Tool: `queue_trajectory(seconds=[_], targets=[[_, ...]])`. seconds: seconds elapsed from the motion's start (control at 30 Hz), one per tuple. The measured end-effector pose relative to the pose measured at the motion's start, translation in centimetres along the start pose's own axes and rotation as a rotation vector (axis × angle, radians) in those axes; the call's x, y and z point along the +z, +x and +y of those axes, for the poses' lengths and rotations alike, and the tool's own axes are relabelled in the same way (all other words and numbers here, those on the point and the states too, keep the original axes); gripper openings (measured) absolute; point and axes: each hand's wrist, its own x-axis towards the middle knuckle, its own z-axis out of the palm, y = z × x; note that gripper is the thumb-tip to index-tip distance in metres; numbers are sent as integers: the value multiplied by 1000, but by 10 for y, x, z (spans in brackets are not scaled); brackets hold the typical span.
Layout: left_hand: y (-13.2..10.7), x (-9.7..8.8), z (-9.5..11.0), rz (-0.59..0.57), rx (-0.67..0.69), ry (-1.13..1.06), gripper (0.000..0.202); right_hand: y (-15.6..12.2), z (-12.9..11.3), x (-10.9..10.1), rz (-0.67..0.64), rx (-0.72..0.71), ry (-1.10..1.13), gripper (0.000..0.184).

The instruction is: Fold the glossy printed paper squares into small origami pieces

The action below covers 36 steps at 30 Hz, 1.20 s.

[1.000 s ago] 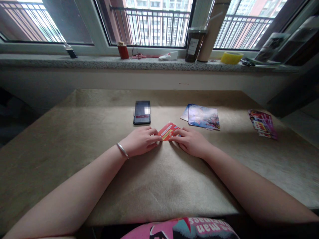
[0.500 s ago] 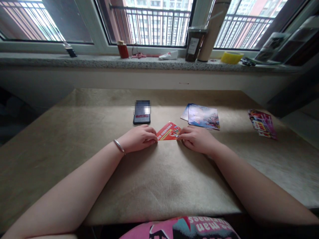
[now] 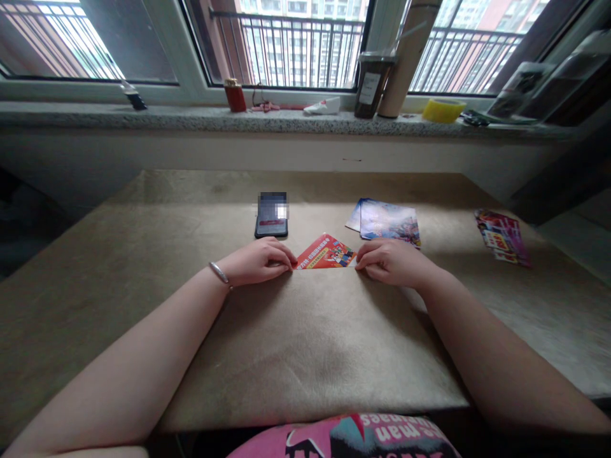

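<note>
A red printed paper, folded to a triangle with its peak pointing away from me, lies on the table between my hands. My left hand pinches its left corner, fingers closed together. At the right corner, where a small white bit shows, my right hand pinches the paper between thumb and fingers. Just beyond my left hand lies a phone, its screen partly blurred. Beyond my right hand are glossy picture sheets, overlapping one another.
More colourful printed cards lie fanned at the table's right side. The tan tabletop reaches to the wall. On the stone windowsill stand a red lighter-like item, a dark lidded jar, a cardboard tube and yellow tape.
My hands have moved apart along the folded edge, the left one leftward and the right one rightward. More of the red paper's lower edge and corners shows between them.
</note>
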Motion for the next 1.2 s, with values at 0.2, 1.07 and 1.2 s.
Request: queue_trajectory(seconds=[0.2, 1.07, 1.2], targets=[[-2, -2, 1, -14, 1, 11, 18, -7, 11, -6, -46, 78, 16, 29], [11, 30, 24, 158, -62, 454, 30, -12, 12, -6, 31, 234, -83, 19], [13, 34, 31, 209, -120, 491, 32, -4, -1, 4, 142, 169, -127, 21]])
